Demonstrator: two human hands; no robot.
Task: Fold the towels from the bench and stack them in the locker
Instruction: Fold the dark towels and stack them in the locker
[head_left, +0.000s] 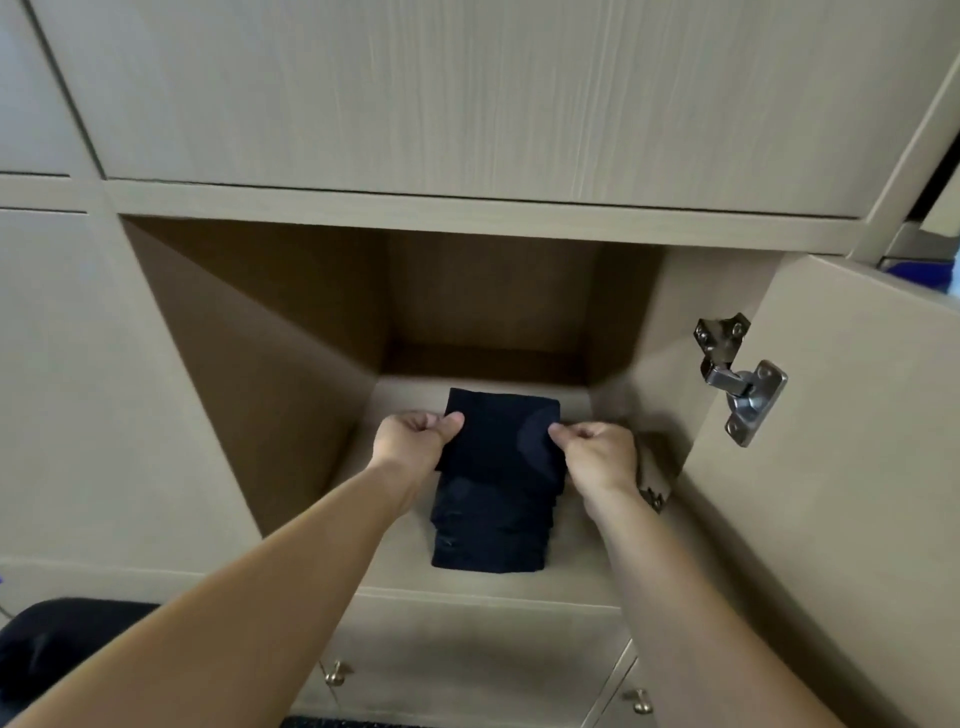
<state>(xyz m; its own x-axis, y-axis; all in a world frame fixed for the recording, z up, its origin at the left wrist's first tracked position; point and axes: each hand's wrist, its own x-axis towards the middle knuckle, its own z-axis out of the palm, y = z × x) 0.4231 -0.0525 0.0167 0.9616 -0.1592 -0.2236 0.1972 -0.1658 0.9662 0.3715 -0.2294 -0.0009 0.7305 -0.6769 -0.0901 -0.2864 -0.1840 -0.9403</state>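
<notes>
My left hand (415, 436) and right hand (597, 449) each pinch a side edge of the folded dark towel (501, 434) over the stack (491, 530) in the locker (566, 545); probably light, soft, floppy, so I'd grip both edges.

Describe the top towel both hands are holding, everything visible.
The top towel is dark navy, nearly black, soft-looking cloth, folded into a flat rectangle. The left hand pinches its left edge, the right hand its right edge, thumbs on top. It lies above a stack of similar dark folded towels on the floor of the open locker, near the front.
</notes>
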